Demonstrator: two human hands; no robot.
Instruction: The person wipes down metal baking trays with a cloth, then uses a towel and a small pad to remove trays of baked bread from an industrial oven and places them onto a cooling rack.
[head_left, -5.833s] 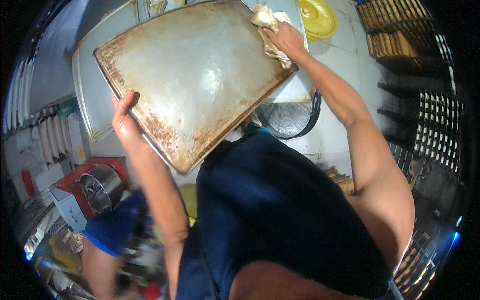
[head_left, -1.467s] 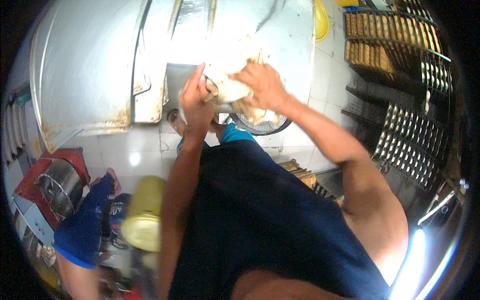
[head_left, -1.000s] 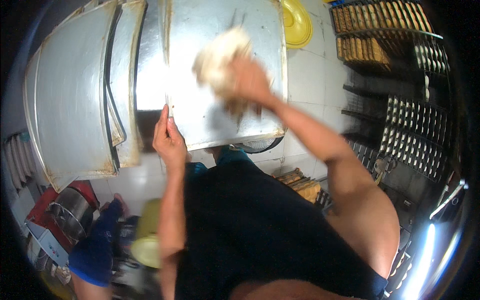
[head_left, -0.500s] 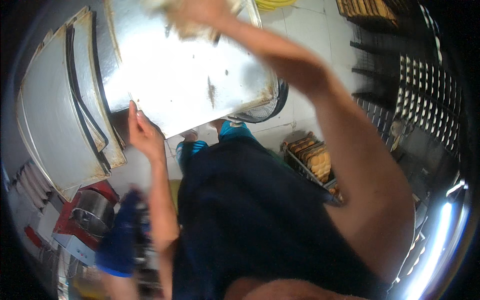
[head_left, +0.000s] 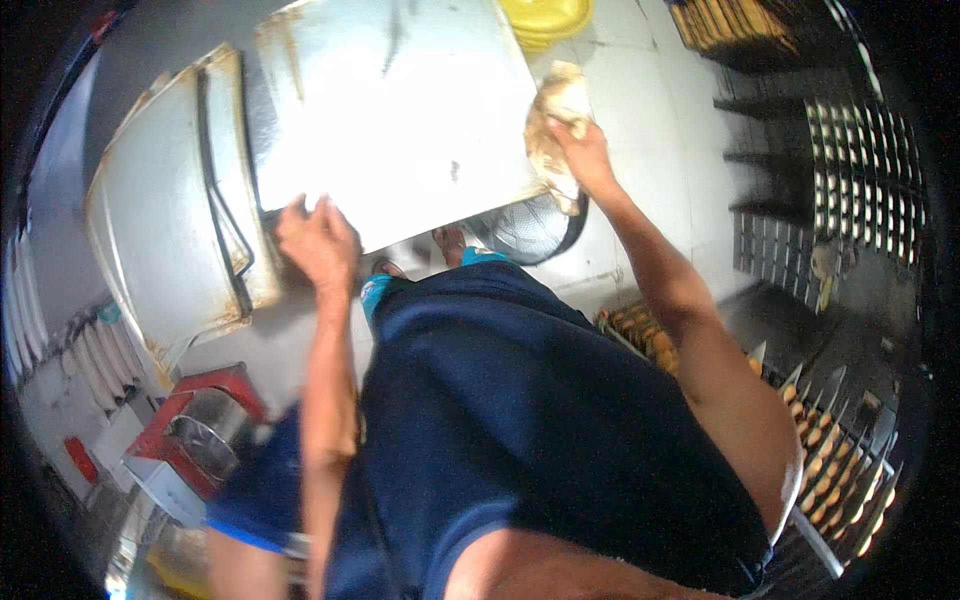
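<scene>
The left hand grips the near edge of the metal baking tray, steadying it, while right-hand fingers clutch a crumpled rag against its right edge.

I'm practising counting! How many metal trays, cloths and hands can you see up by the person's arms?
Metal trays: 2, the flat tray being held and a rimmed tray beside it
Cloths: 1, a crumpled cloth
Hands: 2, the left hand on the flat tray's edge and the right hand on the cloth
Total: 5
</scene>
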